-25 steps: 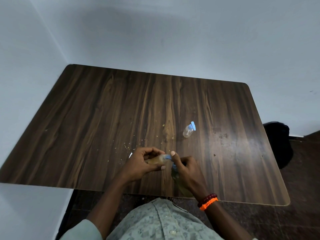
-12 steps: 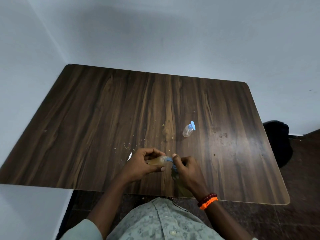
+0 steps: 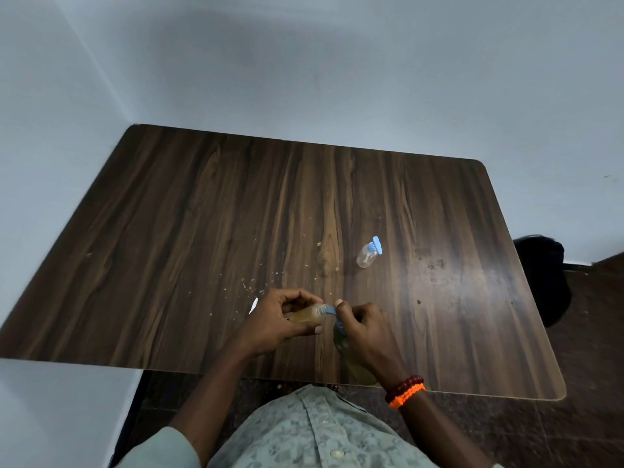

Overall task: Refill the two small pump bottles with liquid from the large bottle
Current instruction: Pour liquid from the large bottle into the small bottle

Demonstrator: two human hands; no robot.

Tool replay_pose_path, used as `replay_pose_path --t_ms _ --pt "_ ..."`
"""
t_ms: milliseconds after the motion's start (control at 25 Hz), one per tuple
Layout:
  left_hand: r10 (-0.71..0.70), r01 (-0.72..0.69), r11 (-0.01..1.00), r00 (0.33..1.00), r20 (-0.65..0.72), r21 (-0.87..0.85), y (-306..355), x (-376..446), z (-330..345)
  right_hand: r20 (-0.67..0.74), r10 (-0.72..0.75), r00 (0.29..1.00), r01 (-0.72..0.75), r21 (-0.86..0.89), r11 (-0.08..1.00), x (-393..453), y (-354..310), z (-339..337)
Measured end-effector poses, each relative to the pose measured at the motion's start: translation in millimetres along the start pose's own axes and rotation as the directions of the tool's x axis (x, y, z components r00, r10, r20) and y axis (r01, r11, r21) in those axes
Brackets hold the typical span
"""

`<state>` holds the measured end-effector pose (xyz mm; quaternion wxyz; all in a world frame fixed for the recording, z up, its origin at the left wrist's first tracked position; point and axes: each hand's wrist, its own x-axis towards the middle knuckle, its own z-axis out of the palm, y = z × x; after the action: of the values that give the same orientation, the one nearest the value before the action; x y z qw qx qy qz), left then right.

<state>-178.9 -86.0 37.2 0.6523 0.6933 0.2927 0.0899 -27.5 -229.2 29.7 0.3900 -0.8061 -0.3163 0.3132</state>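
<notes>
Pump bottle [image 3: 305,315], the small one being worked on, lies tilted on its side in the left hand [image 3: 280,320], amber liquid showing through it, just above the near edge of the wooden table [image 3: 202,231]. That hand's fingers and thumb are curled round the bottle's body. A small white scrap [image 3: 253,305] lies on the table just left of the hand, with pale crumbs [image 3: 250,285] scattered beyond it. At the bottle's neck, the right hand [image 3: 364,332] pinches the blue pump top [image 3: 332,315], thumb up against it. Beneath this hand stands the large bottle [image 3: 351,363] of amber liquid, mostly hidden by the wrist, which wears 2 bracelets [image 3: 405,393], 1 dark red and 1 orange. Farther right and well apart, a 2nd small pump bottle [image 3: 368,255] stands nearly empty, its blue pump on.
</notes>
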Motion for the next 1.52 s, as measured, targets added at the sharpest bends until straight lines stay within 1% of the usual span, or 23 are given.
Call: replay_pose_path --t_ms 200,360,480,640,760,880,1000,1240,1520 --pt "0.015 -0.015 1.0 1.0 -0.019 -0.015 1.5 0.8 -2.4 -0.012 -0.017 1.0 0.018 0.053 0.998 1.8 0.2 -1.1" --pt "0.005 -0.005 1.0 1.0 -0.002 -0.001 0.8 0.7 -0.8 -0.04 0.026 0.999 -0.027 -0.012 1.0 3.6 8.2 2.6" --pt "0.008 -0.008 1.0 1.0 -0.007 -0.021 0.8 1.4 -0.7 -0.063 0.0 0.998 -0.001 -0.012 1.0 2.6 2.9 2.6" --pt "0.015 -0.016 0.999 1.0 -0.016 -0.034 -0.2 1.5 -1.8 -0.041 0.014 0.999 -0.014 -0.004 1.0 2.4 4.7 1.2" --pt "0.013 -0.013 1.0 1.0 0.001 -0.013 -0.5 0.7 -0.6 -0.027 0.027 0.999 -0.028 -0.028 0.999 -1.4 0.8 -1.3" --pt "0.009 -0.009 1.0 1.0 0.003 -0.021 0.9 0.2 0.2 -0.018 0.061 0.998 -0.061 -0.005 0.998 -4.6 -7.4 -2.2" --pt "0.019 -0.019 0.999 1.0 -0.009 -0.026 2.0 1.0 -0.8 -0.008 0.015 1.0 -0.015 0.01 1.0 -1.5 -5.7 -0.9" --pt "-0.007 0.007 1.0 1.0 0.003 -0.013 1.1 0.3 0.7 -0.006 -0.028 1.0 0.028 -0.003 1.0 -0.5 -1.2 0.2" --pt "0.007 -0.007 1.0 1.0 -0.008 -0.029 1.2 1.3 -0.4 -0.009 -0.025 1.0 0.025 0.026 0.999 0.2 -2.2 -2.0"
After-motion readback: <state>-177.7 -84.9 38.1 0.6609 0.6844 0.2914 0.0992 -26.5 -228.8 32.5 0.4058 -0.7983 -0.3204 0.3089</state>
